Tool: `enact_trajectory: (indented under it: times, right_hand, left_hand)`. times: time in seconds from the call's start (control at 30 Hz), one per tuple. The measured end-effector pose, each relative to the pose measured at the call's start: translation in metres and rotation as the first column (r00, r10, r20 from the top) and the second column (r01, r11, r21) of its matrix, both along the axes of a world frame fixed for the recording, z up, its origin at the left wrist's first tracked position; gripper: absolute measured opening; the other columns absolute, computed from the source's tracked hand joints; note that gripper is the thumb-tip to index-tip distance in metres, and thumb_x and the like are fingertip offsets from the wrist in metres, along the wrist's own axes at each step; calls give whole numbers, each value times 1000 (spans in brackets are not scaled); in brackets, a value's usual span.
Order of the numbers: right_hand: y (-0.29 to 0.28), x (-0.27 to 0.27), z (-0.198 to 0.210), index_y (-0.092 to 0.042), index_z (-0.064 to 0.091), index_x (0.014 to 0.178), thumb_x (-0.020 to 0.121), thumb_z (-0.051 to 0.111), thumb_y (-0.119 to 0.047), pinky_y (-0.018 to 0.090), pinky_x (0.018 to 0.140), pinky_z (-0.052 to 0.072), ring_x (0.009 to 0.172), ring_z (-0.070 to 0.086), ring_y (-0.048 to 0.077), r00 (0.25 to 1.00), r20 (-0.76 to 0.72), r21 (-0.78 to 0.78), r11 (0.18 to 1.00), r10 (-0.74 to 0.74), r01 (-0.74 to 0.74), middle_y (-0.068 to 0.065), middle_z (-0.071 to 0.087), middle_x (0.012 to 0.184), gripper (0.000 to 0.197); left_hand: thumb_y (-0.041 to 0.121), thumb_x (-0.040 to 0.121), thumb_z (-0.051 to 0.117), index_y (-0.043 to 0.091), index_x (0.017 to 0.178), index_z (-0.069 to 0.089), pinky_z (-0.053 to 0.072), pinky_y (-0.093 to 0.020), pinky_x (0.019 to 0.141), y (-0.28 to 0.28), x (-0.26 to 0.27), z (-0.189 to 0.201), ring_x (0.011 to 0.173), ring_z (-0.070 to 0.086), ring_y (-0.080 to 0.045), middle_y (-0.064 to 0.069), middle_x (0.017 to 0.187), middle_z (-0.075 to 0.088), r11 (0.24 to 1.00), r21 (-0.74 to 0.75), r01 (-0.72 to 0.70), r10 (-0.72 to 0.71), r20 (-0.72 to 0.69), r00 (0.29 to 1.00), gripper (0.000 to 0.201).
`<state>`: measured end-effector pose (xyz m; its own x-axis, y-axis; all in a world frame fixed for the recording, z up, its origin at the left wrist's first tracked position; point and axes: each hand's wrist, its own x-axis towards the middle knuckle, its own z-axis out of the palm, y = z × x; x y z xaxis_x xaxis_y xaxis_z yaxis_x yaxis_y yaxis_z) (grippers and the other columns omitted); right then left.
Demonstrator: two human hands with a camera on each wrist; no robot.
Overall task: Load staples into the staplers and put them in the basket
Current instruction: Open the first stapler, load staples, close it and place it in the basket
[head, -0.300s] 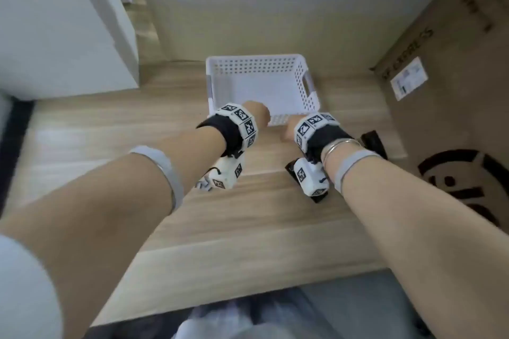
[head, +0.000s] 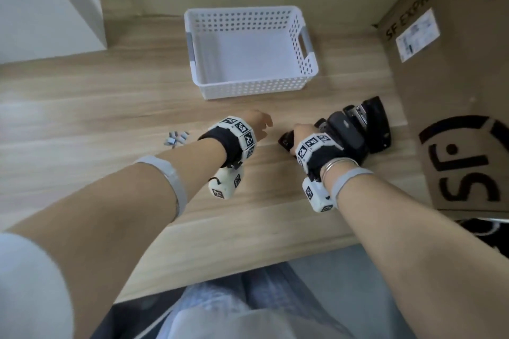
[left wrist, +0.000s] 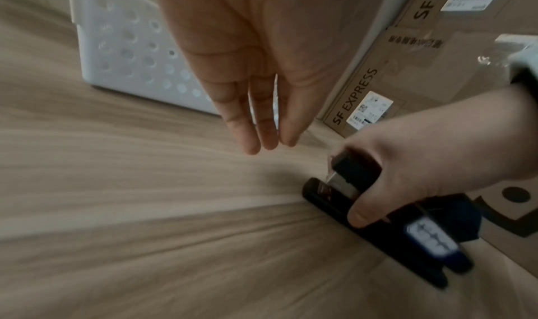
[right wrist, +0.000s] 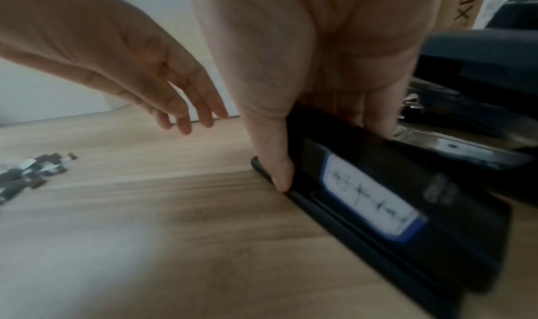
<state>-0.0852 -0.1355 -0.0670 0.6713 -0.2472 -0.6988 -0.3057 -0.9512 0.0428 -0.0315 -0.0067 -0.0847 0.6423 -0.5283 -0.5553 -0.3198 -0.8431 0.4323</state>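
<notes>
A white perforated basket [head: 249, 49] stands with nothing in it at the back of the wooden table [head: 96, 107]. My right hand [head: 301, 132] grips a black stapler [right wrist: 378, 192] with a white-and-blue label that lies on the table; the thumb [right wrist: 276, 163] presses its near side and the fingers curl over the top. In the left wrist view this stapler [left wrist: 352, 174] has its top slightly raised off the base. My left hand [head: 263, 125] hovers beside it, fingers [left wrist: 256, 121] straight, holding nothing. Loose staple strips [head: 176, 139] lie to the left. More black staplers [head: 371, 124] lie behind the right hand.
A large SF Express cardboard box [head: 454, 91] walls off the right side, close to the staplers. A white cabinet [head: 41, 8] stands at the back left. The table's front edge runs just ahead of my lap.
Both hands have drawn back from the basket's front edge toward me. The right hand has come down onto the black stapler and now grips it.
</notes>
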Motion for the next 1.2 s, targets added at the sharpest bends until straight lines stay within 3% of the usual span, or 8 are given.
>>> enact_trajectory:
  times: [0.1,0.17,0.33,0.47,0.6,0.73,0.93,1.2]
  right_hand:
    - [14,12,-2,-5,63,114,87,62,-16,31,75,46,104,64,31,990,50,50,990,132,-135,14,67,112,29]
    - [27,22,-1,-8,65,109,85,63,-17,28,70,43,100,64,32,965,116,80,966,237,-247,13,68,108,25]
    - [62,39,-3,-12,63,116,86,59,-11,33,83,47,109,59,32,885,254,139,891,390,-433,12,61,118,30]
    - [72,40,-7,-16,68,106,84,57,-7,27,77,42,104,60,30,875,333,222,873,350,-434,9,64,110,25]
    - [62,43,12,-17,73,90,76,69,-7,20,74,39,93,61,21,885,421,354,862,199,-363,3,66,101,17]
    - [38,46,37,-14,68,86,72,77,-7,21,71,41,80,52,12,898,372,285,892,234,-351,-2,60,88,18]
    - [-4,48,32,-20,53,79,67,73,8,28,71,48,81,54,17,936,290,147,957,200,-250,-3,53,86,37]
    - [-23,34,4,-20,54,113,77,61,1,27,66,42,96,64,29,939,134,-55,948,317,-313,7,65,111,43]
  left_hand:
    - [18,81,67,10,129,49,43,-33,95,8,-1,1,113,55,-29,-12,129,55,998,-54,44,-45,-14,999,52]
    - [19,79,69,6,123,52,45,-35,91,14,3,3,108,57,-32,-15,124,57,998,-34,44,-44,5,999,48]
    - [20,78,69,4,108,59,47,-38,85,47,12,-4,101,60,-34,-17,113,63,997,70,-19,14,82,997,36]
    - [22,80,66,9,110,59,47,-35,83,65,13,-13,102,60,-33,-14,113,64,991,129,-19,5,106,994,33]
    - [24,80,68,9,115,59,47,-34,85,67,17,-15,105,60,-32,-13,116,64,995,97,-22,14,77,997,39]
    - [23,81,68,5,115,57,46,-34,85,67,21,-12,106,57,-32,-15,118,60,994,107,26,-34,73,997,40]
    - [19,80,68,3,113,57,47,-36,86,67,21,-11,106,57,-32,-17,118,59,996,81,49,-54,56,997,38]
    - [14,80,66,2,114,58,46,-34,85,74,16,-17,106,57,-32,-17,118,56,1000,1,4,-4,93,996,37]
